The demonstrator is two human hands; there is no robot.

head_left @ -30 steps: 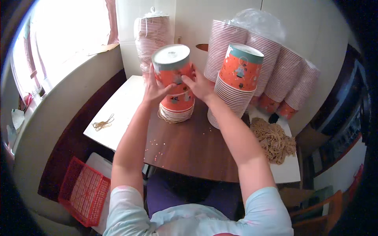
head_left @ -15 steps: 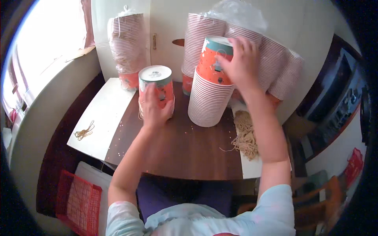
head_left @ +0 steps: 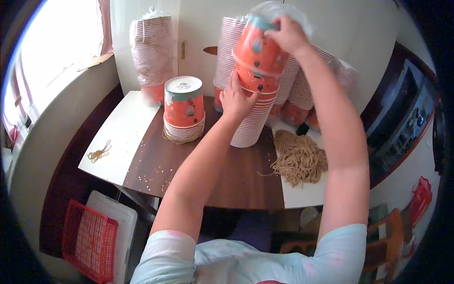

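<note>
Bucket (head_left: pixel 257 49), orange, one: base up, tilted, below and left of the right hand (head_left: pixel 283 35), rim overlapping the tall stack (head_left: pixel 253 120). Right hand: part closed, gripping the bucket by its base edge. Left hand (head_left: pixel 238 98), lower: fingers spread, against the stack's side, seemingly to steady it. Stack: nested upside down, probably to save room. Short stack (head_left: pixel 184 106): left of left hand, on desk (head_left: pixel 236 184). Twine heap (head_left: pixel 300 158): to its right.

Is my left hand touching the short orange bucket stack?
Apart: the head view shows brown tabletop between the left hand and the short orange bucket stack.
</note>
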